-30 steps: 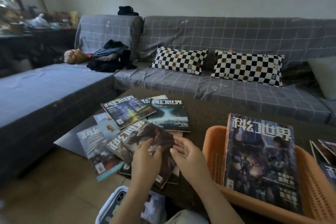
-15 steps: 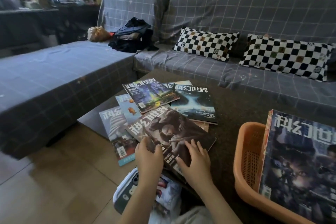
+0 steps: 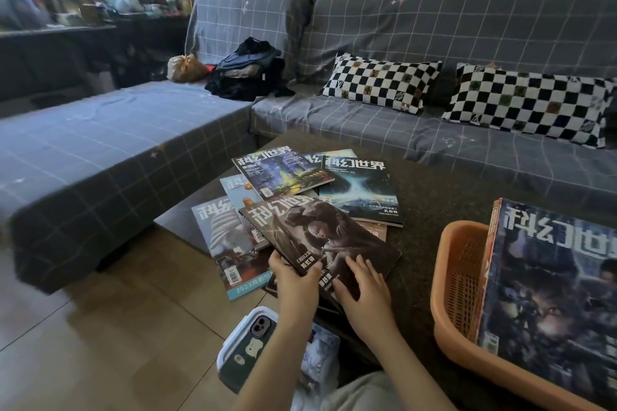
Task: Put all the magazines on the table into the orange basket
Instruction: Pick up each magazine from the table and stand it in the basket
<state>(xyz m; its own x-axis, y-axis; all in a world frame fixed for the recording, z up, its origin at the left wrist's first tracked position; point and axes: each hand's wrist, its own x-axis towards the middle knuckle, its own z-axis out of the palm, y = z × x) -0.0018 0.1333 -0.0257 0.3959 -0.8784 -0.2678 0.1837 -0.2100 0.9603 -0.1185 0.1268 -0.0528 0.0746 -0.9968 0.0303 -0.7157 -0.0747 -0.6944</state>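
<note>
The brown-covered magazine (image 3: pixel 320 237) is gripped at its near left corner by the left hand (image 3: pixel 295 280), thumb on the cover; the right hand (image 3: pixel 364 290) is laid flat on it, fingers straight; it is tilted over the magazine pile (image 3: pixel 287 183) on the bench (image 3: pixel 434 197); the orange basket (image 3: pixel 457 294), right, is already loaded with magazines (image 3: pixel 551 294).

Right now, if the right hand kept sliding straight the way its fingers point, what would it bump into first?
The right hand lies flat on the dark-covered magazine, fingers pointing up and a bit left. Going on, it would probably reach the blue vortex magazine beyond it first, though depth is hard to judge.
</note>
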